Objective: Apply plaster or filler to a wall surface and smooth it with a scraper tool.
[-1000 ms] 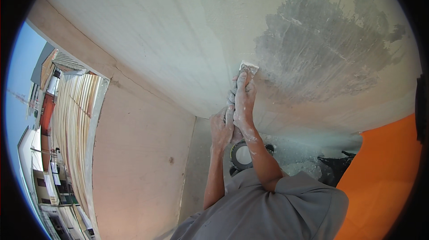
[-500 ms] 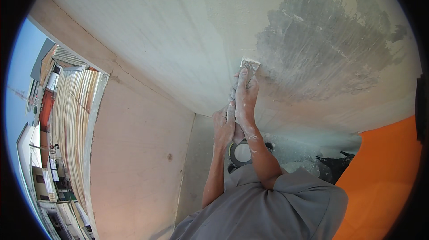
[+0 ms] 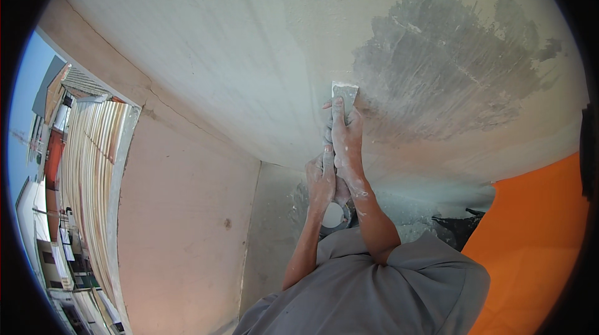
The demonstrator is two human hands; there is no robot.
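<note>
A scraper with a flat, plaster-smeared metal blade (image 3: 345, 91) points away from me, its front edge at the pale wall (image 3: 262, 42), just left of a large grey scraped patch (image 3: 443, 67). My right hand (image 3: 347, 129) is closed round it behind the blade, thumb lying along the top. Lower down, my left hand (image 3: 321, 179) is closed at the rear part of the tool, against the right wrist, thumb pointing forward. The handle is mostly hidden by the fingers. White dust coats both hands.
A pinkish side wall (image 3: 181, 210) with a crack stands on the left; beyond its edge are buildings and corrugated sheeting (image 3: 90, 141). Below my hands sits a round dark-rimmed object (image 3: 333, 214) with a pale centre. Orange sheet (image 3: 530, 229) hangs at right, beside a black item (image 3: 458, 229).
The view has shifted slightly. More of the scraper blade's face shows now, and my left hand has come a little closer to the right wrist. Both hands keep their grip.
</note>
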